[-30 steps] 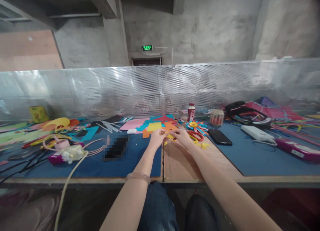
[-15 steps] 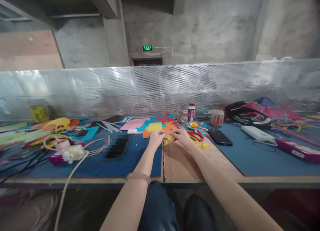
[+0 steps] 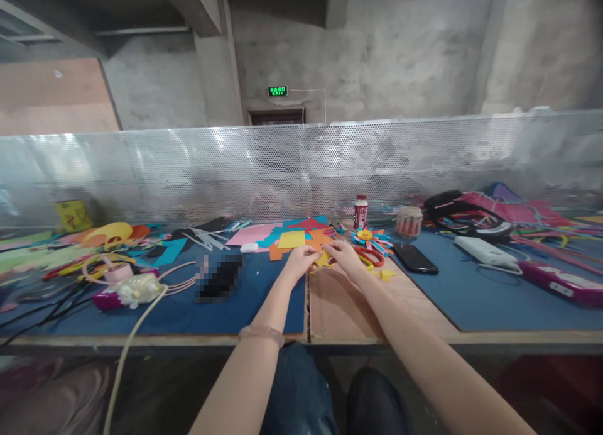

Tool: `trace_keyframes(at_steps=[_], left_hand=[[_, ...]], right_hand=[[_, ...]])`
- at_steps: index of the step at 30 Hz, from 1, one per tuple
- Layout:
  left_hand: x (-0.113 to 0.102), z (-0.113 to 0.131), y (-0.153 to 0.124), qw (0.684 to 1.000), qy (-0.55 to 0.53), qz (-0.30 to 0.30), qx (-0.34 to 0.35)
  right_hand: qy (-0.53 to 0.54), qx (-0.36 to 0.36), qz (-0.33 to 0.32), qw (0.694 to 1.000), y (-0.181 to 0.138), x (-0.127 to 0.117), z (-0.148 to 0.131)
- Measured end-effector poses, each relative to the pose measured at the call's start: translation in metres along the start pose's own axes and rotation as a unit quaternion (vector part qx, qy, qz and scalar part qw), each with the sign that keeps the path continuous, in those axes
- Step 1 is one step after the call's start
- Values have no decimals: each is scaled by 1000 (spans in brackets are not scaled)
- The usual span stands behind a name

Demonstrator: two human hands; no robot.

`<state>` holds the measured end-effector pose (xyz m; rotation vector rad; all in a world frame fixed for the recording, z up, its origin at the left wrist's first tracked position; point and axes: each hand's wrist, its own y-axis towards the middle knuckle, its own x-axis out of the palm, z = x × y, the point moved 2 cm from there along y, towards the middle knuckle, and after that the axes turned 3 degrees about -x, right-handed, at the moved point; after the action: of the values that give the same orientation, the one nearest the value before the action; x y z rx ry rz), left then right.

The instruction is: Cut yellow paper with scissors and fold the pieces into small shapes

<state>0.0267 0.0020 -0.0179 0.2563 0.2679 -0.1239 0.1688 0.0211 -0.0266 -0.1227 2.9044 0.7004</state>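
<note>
My left hand (image 3: pixel 304 260) and my right hand (image 3: pixel 343 258) are close together over the wooden strip of the table. Both have their fingertips pinched and facing each other across a narrow gap. Whatever they hold is too small to make out. Yellow paper pieces (image 3: pixel 323 259) show between and just below the fingertips; I cannot tell if the fingers touch them. Beside my right hand lie scissors with red-orange handles (image 3: pixel 375 256) and a yellow paper scrap (image 3: pixel 387 275). Beyond the hands are a yellow paper sheet (image 3: pixel 291 239) and orange paper (image 3: pixel 320 237). A paper flower (image 3: pixel 366 236) sits behind the scissors.
A black phone (image 3: pixel 415 258), a bottle (image 3: pixel 360 212) and a jar (image 3: pixel 409 222) stand or lie to the right. A white power bank (image 3: pixel 485 251) lies farther right. Left are a white case (image 3: pixel 249 247), a glue gun cable and a power strip (image 3: pixel 127 290). A perforated metal screen (image 3: pixel 211 171) runs behind.
My fingertips have drawn slightly apart, and my left wrist has turned a little. More yellow paper shows between the hands. The other things have stayed in place.
</note>
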Motion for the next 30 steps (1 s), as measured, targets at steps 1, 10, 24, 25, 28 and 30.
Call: trace_keyframes(at_steps=[1, 10, 24, 25, 28, 30], left_hand=[[0, 1, -1, 1000, 8, -2, 6], [1, 6, -1, 1000, 21, -8, -1], [-3, 2, -1, 990, 114, 76, 34], [-3, 2, -1, 987, 131, 78, 53], [-1, 2, -1, 980, 174, 48, 88], [1, 2, -1, 976, 192, 33, 96]], right_hand=[[-3, 1, -1, 1000, 0, 0, 0], [51, 16, 20, 998, -6, -3, -10], [15, 37, -3, 999, -5, -1, -5], [-13, 29, -1, 999, -4, -1, -4], [-57, 12, -14, 998, -3, 0, -4], [-63, 10, -16, 998, -3, 0, -4]])
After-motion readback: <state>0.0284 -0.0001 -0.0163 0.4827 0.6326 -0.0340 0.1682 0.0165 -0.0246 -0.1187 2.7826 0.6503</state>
